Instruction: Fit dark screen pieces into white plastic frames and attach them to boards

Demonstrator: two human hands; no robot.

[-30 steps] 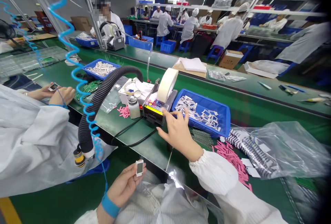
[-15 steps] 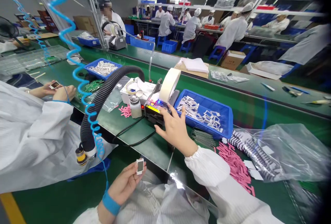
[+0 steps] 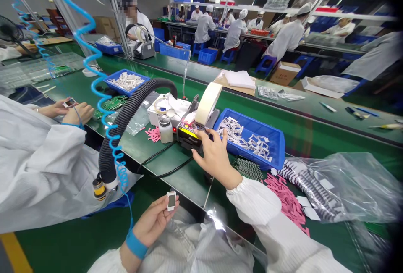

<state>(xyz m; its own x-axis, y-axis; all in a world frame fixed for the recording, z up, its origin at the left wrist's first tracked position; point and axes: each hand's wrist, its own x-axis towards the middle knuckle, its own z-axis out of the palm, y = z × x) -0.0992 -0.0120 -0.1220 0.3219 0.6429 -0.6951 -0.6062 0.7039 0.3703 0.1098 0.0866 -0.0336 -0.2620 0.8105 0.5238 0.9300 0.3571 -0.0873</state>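
A long green workbench point(image 3: 185, 185) runs from upper left to lower right. A co-worker point(image 3: 40, 159) in a white coat sits at far left. At centre, a tape dispenser point(image 3: 189, 135) carries a roll of masking tape point(image 3: 208, 103), with a blue tray point(image 3: 252, 132) of white pieces just right of it. Pink strips point(image 3: 286, 201) and a clear plastic bag point(image 3: 343, 187) lie lower right. The right hand point(image 3: 215, 159) is open, fingers spread, its fingertips point(image 3: 201, 133) touching the dispenser. The left hand point(image 3: 154, 218), lower centre, is off the bench, gripping a small white-framed part point(image 3: 171, 200) between thumb and fingers.
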